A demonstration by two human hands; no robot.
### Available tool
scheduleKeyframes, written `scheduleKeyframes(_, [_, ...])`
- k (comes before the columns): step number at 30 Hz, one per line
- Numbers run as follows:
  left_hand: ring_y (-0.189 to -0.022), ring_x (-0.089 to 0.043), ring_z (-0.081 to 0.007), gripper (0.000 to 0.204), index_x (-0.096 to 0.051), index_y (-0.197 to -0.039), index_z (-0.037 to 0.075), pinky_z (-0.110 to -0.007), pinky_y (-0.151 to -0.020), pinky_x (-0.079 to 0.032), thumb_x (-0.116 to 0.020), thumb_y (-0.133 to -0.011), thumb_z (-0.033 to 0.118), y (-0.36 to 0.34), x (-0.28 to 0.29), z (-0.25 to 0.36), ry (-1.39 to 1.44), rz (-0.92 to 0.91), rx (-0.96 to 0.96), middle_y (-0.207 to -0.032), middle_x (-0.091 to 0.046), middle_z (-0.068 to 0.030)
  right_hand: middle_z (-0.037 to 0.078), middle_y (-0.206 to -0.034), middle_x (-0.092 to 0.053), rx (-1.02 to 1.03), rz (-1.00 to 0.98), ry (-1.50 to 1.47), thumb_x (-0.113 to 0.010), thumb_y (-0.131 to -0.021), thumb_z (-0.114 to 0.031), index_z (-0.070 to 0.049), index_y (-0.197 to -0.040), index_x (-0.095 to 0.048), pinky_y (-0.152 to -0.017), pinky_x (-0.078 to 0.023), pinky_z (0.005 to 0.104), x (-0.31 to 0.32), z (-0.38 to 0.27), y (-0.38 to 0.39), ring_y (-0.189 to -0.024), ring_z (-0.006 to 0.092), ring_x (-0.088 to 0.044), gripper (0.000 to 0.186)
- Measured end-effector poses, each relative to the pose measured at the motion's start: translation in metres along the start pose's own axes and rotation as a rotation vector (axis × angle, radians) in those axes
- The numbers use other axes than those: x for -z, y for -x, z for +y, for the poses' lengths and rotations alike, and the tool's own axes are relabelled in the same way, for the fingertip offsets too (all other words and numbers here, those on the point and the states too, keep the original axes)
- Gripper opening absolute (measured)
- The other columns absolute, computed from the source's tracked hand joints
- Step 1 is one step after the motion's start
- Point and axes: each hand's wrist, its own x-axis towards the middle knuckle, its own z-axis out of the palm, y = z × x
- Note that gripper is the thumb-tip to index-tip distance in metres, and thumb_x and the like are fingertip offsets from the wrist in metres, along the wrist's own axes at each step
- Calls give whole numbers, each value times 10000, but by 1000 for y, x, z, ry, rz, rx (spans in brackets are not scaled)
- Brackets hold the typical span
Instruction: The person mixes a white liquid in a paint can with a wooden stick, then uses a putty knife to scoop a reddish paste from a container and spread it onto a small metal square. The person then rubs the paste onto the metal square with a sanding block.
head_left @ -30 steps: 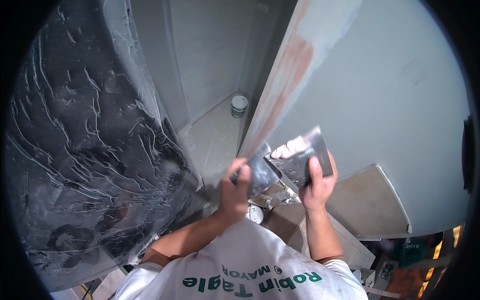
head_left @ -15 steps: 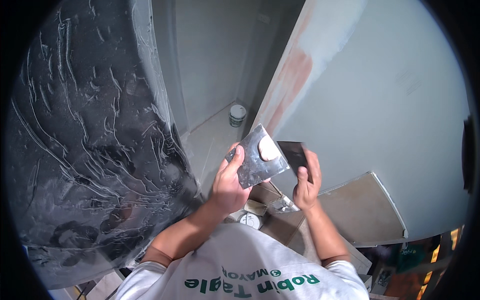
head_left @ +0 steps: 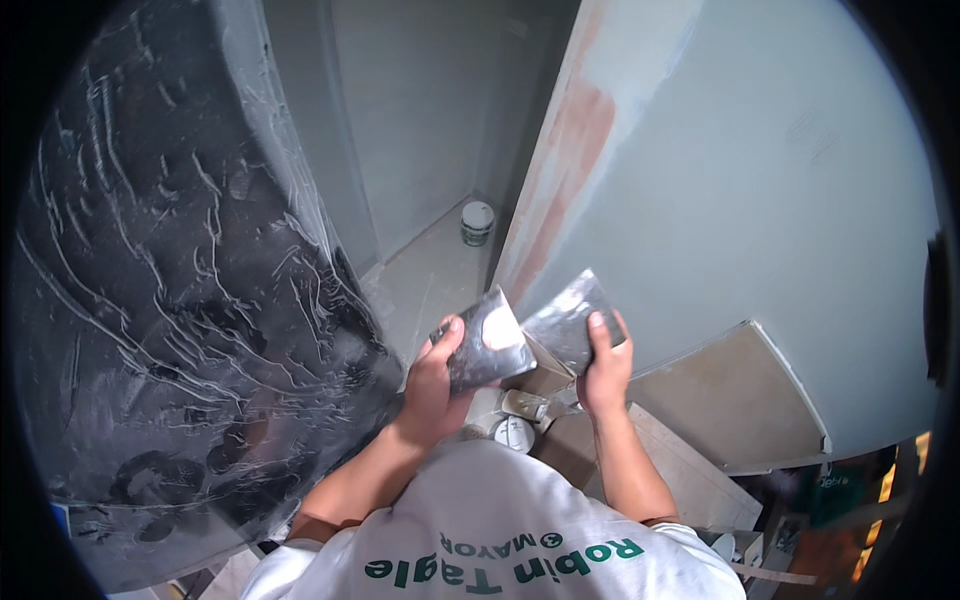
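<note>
My left hand [head_left: 428, 392] is closed round a square, thin metal putty spreader [head_left: 478, 368], thumb on top. A smooth lump of white putty [head_left: 502, 327] sits on the plate near its far right side. In my right hand [head_left: 606, 372] is a second metal putty spreader [head_left: 570, 318], pinched with the thumb on its shiny, smeared face. The near left edge of this second plate lies close beside the right edge of the first; whether they touch I cannot tell.
Wrinkled black plastic sheeting [head_left: 150, 260] hangs at left. On the right stands a grey wall panel [head_left: 780, 200] with white and reddish patches along its edge. A lidded bucket [head_left: 477, 222] stands on the far floor. Below are a brown board [head_left: 735, 400] and a round white lid [head_left: 514, 434].
My right hand has turned its spreader from a dark, steep face to a bright, upturned one, bringing it closer to the left plate. My left hand has moved slightly left and nearer me.
</note>
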Motion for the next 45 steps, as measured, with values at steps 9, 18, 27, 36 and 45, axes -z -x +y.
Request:
scheduleKeyframes(9, [-822, -738, -171, 350, -662, -1273, 49, -311, -640, -579, -601, -1083, 337, 31, 18, -3, -45, 147, 465, -1020, -755, -60, 20, -972, -696, -592, -492, -585, -894, -817, -538, -60, -1153, -666, -759, -579, 352, -6, 77, 53, -857, 169, -677, 628])
scheduleKeyframes(18, [-1056, -742, -243, 394, -647, -1330, 18, -404, -953, -591, -489, -1133, 320, 19, 32, 24, 174, 34, 161, -1190, -756, -104, 118, -1181, -733, -698, -89, -480, -786, -868, -59, 20, -1348, -611, -952, -614, 418, 32, 74, 73, -1054, 253, -747, 517])
scheduleKeyframes(27, [-1114, -714, -228, 378, -641, -1307, 10, -326, -800, -644, -456, -1144, 297, -82, 9, 32, 394, -131, -197, -1225, -745, -101, 124, -1223, -721, -633, -108, -319, -753, -864, -6, 7, -1367, -603, -1009, -576, 420, 104, 48, 8, -1145, 243, -711, 525])
scheduleKeyframes(36, [-952, -677, -245, 303, -655, -1235, -43, -337, -750, -654, -532, -1116, 207, -224, -45, 105, 505, -334, -450, -1168, -736, -163, 133, -1066, -744, -335, -325, 862, -680, -894, 19, 0, -1150, -735, -851, -550, 418, 158, 29, -84, -927, 304, -711, 263])
scheduleKeyframes(45, [-974, -649, -289, 293, -598, -1267, -92, -365, -808, -664, -482, -1116, 131, -305, -40, 167, 543, -385, -606, -1109, -680, -236, 226, -1110, -710, -317, -324, 1044, -703, -899, -3, 12, -1205, -714, -866, -549, 430, 190, 69, -98, -1032, 414, -703, 307])
